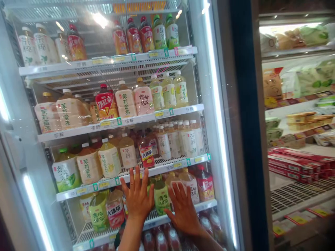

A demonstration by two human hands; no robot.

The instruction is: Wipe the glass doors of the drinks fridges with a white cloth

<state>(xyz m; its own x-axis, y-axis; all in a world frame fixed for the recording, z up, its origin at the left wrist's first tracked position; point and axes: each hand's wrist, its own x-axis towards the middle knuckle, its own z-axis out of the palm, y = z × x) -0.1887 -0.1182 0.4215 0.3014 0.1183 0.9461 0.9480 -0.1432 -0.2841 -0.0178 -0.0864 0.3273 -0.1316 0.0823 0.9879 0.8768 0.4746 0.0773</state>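
My left hand (139,195) is raised with fingers spread, in front of a white wire shelf (102,184) in a lit drinks fridge. Just above its fingertips stands a small bottle with a red and yellow label (147,155). Lower and to the right, my right hand (184,211) also has its fingers apart and holds nothing. Between the two hands shows a green tea bottle (160,197); a pink-labelled bottle (194,188) is partly behind the right hand. Light reflections suggest a glass pane before the shelves; whether my palms touch it I cannot tell.
Several more shelves hold bottled teas, including a large red bottle (105,104) and dark-capped bottles at the top. A bright light strip (220,122) runs down the fridge's right side. Beyond a dark post (247,122), another cooler holds red boxes (295,164) and bagged greens.
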